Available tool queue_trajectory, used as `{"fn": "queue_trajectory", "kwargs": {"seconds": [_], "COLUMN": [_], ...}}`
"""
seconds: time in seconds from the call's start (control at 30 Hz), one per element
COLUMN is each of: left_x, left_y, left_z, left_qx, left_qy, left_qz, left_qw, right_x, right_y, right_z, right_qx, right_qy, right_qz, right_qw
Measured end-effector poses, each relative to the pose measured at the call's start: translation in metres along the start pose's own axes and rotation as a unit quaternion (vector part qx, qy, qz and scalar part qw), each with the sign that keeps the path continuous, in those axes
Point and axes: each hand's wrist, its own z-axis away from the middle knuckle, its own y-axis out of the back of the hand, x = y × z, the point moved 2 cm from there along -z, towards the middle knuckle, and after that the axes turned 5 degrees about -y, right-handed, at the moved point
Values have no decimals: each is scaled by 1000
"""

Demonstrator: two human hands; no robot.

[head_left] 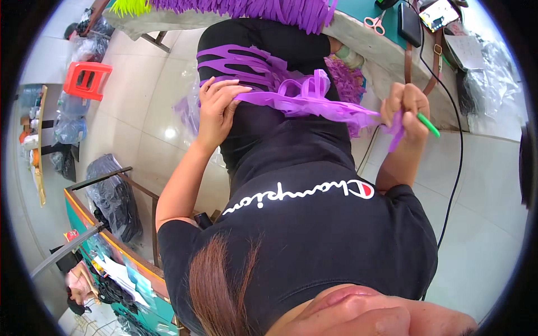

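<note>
Purple band (308,105) runs between the two hands, across the black-clad lap, upper middle of view. Left hand (217,107), at 11 o'clock, pinches the band's end between thumb and bent fingers. Right hand (407,109), at 2 o'clock, is closed in a fist around the other end, a short purple tail hanging below; a slim green tool (428,125) juts from the same fist. Its working end is hidden; cannot tell whether blade or pen.

Progress: this piece looks part-way, by my judgement. Between the hands the band is bunched, loops standing up from it. A slotted purple sheet (238,63), towards 12 o'clock on the thigh, shows long openings already through it, strips joined between them. Whether it is one piece with the band, cannot tell.

Seemingly done: dense purple fringe (246,8) along the counter (354,9) at 12 o'clock, strips hanging loose over the edge; lime-green fringe (130,7) at 11 o'clock. More purple strips (348,83) lie heaped beyond the leg at 1 o'clock; finished or waste, unclear.

Left: the length in the hands, at least; no full count possible. Scissors (374,23) lie unheld on the counter, 1 o'clock.
</note>
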Motion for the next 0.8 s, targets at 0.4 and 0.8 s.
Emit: {"fn": "queue_trajectory", "kwargs": {"seconds": [0.4,0.8], "left_x": [52,51], "left_y": [13,-7], "left_z": [-22,-62], "left_qx": [-77,-28], "left_qy": [183,306], "left_qz": [361,571], "left_qw": [911,762], "right_x": [-3,-19], "right_y": [-16,57], "right_z": [5,-2], "right_qx": [-207,78], "right_qy": [-120,-27], "right_qz": [356,-73], "right_qw": [903,994]}}
